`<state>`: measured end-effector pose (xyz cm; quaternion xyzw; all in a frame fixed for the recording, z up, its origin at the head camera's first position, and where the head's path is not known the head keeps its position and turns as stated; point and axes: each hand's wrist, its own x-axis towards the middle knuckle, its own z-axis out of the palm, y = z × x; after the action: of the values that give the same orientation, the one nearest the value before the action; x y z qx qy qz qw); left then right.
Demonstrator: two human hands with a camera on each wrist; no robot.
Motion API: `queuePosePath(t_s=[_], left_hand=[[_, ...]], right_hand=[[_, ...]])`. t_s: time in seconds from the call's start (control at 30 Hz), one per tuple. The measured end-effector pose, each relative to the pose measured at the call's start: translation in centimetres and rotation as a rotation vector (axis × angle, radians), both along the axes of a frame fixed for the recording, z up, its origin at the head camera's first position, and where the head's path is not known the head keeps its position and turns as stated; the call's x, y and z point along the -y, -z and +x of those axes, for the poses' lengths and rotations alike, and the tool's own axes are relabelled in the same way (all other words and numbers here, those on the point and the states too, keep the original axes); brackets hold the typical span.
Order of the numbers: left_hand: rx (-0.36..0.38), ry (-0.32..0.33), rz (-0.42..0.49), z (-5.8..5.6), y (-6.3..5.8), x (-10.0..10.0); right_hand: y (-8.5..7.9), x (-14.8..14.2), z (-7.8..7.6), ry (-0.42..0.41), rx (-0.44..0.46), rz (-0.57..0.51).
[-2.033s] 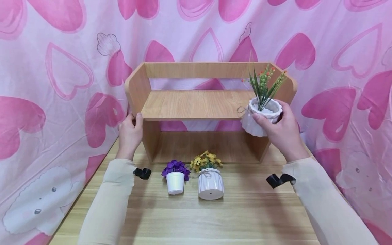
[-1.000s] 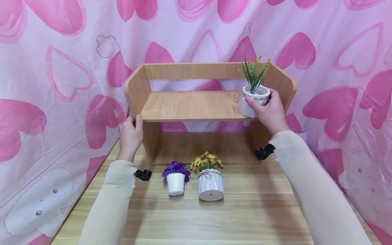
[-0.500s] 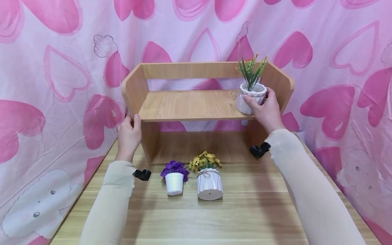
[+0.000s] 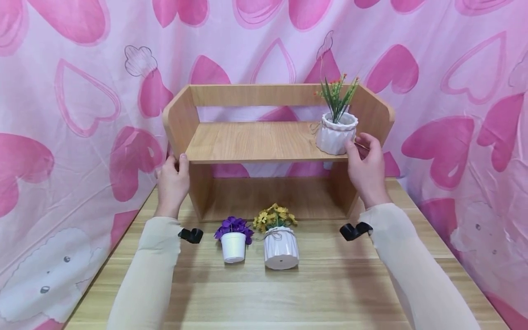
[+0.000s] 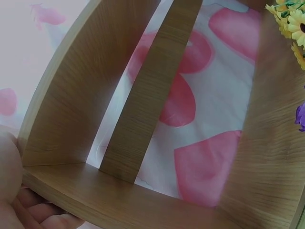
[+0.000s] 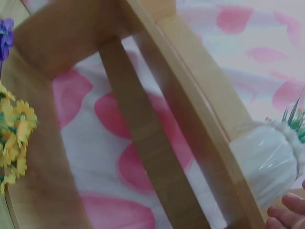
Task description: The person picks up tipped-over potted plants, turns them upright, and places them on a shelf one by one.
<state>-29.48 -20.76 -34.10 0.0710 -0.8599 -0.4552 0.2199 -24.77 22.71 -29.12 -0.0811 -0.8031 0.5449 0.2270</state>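
My left hand (image 4: 173, 183) grips the left side panel of a two-tier wooden shelf (image 4: 247, 142), thumb at the front edge and fingers behind. In the left wrist view its fingers (image 5: 40, 210) curl under the panel. A white ribbed pot (image 4: 335, 137) with green leaves and small orange flowers stands upright on the upper board, at the right. My right hand (image 4: 367, 167) is just right of this pot, thumb and fingers spread apart with nothing between them. In the right wrist view its fingertips (image 6: 286, 210) are beside the white pot (image 6: 267, 160).
On the wooden table (image 4: 264, 298) before the shelf, a small white pot with purple flowers (image 4: 233, 247) and a white ribbed pot with yellow flowers (image 4: 281, 250) lie tipped back. A pink heart-patterned curtain (image 4: 90, 114) hangs behind and at both sides.
My right hand carried the orange-flowered pot left and onto the upper board, then let go and drew back to the right and down. The left hand stayed on the side panel.
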Motion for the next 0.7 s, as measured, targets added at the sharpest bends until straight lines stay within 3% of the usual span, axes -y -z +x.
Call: queuePosePath(t_s=[0.2,0.7], left_hand=[[0.023,0.009,0.013,0.1,-0.2,0.1],[0.044,0.013,0.027,0.3,-0.3,0.0]], right_hand=[[0.0,0.8,2.0,0.036,-0.028,0.032],[1.1,0.8,5.1,-0.098,0.068,0.2]])
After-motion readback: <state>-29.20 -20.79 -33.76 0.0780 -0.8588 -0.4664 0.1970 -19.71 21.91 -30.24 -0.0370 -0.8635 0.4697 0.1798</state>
